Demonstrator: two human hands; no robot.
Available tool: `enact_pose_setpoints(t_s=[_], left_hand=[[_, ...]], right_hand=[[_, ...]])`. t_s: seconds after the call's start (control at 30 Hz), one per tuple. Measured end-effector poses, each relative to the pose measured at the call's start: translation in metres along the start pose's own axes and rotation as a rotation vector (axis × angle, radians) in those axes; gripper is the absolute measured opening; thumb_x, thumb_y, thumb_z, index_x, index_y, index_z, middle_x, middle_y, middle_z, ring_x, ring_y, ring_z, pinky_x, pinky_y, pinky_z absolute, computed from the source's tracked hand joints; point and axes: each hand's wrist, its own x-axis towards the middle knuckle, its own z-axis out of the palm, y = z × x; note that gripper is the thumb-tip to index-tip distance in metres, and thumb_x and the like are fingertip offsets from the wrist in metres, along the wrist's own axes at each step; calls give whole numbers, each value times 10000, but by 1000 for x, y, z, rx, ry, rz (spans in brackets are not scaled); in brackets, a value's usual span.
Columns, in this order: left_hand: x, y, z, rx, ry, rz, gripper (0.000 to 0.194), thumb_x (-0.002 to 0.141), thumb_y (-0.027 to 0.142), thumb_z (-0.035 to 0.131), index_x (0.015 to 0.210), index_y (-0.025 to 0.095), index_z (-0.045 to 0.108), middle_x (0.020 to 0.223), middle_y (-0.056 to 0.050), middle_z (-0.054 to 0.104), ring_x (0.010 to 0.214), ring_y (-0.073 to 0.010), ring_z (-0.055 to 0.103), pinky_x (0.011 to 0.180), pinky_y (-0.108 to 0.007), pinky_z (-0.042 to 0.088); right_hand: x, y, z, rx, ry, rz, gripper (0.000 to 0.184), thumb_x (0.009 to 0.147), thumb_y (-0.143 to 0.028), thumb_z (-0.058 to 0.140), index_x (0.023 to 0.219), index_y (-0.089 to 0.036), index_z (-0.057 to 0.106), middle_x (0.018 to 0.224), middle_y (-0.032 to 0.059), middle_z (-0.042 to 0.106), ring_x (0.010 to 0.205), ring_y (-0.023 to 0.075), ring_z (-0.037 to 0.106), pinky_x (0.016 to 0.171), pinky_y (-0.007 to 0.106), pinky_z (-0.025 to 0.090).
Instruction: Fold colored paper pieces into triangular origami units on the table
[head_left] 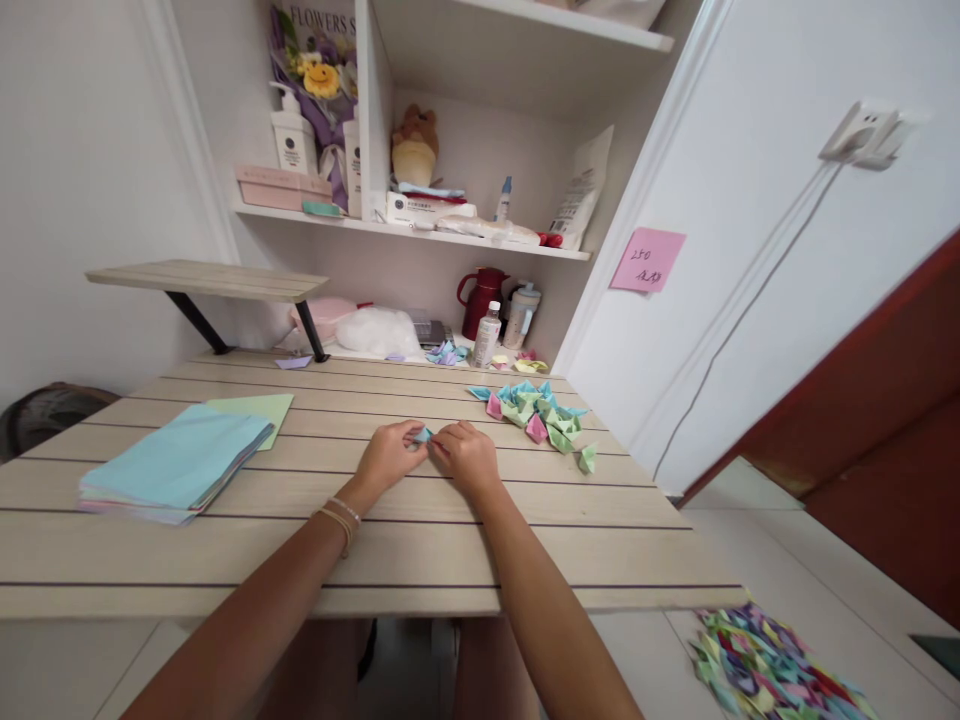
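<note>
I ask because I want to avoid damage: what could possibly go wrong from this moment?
The small blue paper is nearly hidden between the left hand and right hand, so a crease might go crooked. The right forearm lies near the loose folded pieces; a sideways sweep could scatter them. Other folded pieces lie on the floor by the table, where a foot might crush some.

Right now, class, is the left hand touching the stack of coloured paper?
Apart: the head view shows bare wooden desktop between the left hand and the paper stack.
</note>
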Motion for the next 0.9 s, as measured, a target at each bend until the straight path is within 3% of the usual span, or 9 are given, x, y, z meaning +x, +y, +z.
enact_pose_setpoints(t_s=[0.33, 0.6, 0.77, 0.9], left_hand=[[1, 5, 2, -56, 59, -17, 303, 616, 148, 587, 908, 175, 659, 837, -58, 695, 760, -199, 649, 751, -312, 517], [5, -2, -6, -314, 46, -120, 320, 628, 214, 630, 932, 113, 633, 759, -80, 693, 757, -203, 656, 731, -320, 527], [10, -8, -10, -507, -22, -196, 421, 628, 272, 673, 1002, 94, 600, 840, -104, 690, 820, -211, 646, 797, -357, 500], [12, -10, -7, -659, -153, -293, 491, 552, 256, 747, 991, 92, 601, 939, -130, 674, 853, -211, 637, 818, -370, 486]], right_hand=[[2, -4, 1, -16, -30, 46, 137, 790, -183, 515, 709, -192, 625, 726, 55, 618, 752, 178, 491, 631, 269, 354], [3, -2, -4, 124, -61, 23, 113, 784, -151, 508, 725, -188, 597, 705, 44, 614, 762, 173, 510, 678, 257, 380], [0, 2, -2, 382, -1, 305, 92, 783, -237, 528, 757, -198, 608, 718, 26, 626, 715, 158, 538, 659, 254, 402], [2, 5, 2, 710, 46, 513, 184, 773, -329, 514, 738, -173, 605, 706, 22, 637, 636, 141, 550, 613, 247, 424]])
